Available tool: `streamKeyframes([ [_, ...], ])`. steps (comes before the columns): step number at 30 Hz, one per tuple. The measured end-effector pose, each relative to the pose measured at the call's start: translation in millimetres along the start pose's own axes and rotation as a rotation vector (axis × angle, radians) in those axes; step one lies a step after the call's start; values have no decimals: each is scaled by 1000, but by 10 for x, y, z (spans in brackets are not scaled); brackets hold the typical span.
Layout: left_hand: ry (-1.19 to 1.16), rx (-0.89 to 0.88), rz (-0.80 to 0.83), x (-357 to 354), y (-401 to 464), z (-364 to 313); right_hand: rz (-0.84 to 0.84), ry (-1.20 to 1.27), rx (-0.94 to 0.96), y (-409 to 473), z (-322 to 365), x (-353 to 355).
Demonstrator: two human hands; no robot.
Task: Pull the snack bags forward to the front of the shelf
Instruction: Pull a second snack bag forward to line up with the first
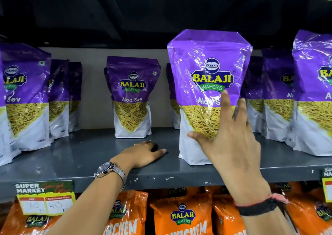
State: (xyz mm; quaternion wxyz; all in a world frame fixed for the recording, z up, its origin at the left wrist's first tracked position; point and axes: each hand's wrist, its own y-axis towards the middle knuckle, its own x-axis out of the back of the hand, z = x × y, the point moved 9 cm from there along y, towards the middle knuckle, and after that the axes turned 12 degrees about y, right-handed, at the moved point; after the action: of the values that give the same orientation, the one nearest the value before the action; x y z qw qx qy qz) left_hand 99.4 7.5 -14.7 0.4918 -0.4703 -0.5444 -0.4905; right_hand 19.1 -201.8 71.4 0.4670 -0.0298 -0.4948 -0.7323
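Snack bag (206, 84) upright nr shelf (89, 155) front edge. Your right hand (231, 141) splayed, released beside it; left hand (143, 154) flat, empty. Risk: brush tips bag fwd off edge.

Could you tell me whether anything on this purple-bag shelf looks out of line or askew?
Yes. The middle bag stands far back on the shelf, leaving a gap, while the bag by the right hand is near the front edge. No spill or damage shows. The left hand rests flat on the shelf.
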Motion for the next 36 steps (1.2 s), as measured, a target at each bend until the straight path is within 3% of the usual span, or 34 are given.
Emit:
streamKeyframes([
  [4,39,19,50,37,-110,193,-376,183,364,-199,538,176],
  [6,97,43,55,89,-178,440,-402,254,483,-254,832,52],
  [9,153,104,36,147,-320,1009,-290,339,558,-169,1279,-369],
  [14,149,191,6,152,-449,1785,80,186,369,374,1609,-1541],
  [18,110,185,20,72,-416,1920,222,165,164,707,1471,-2225],
  [22,107,152,-10,74,-394,1882,221,238,22,779,1330,-2467],
  [36,118,155,-11,79,-398,1879,180,203,21,874,1396,-2602],
])
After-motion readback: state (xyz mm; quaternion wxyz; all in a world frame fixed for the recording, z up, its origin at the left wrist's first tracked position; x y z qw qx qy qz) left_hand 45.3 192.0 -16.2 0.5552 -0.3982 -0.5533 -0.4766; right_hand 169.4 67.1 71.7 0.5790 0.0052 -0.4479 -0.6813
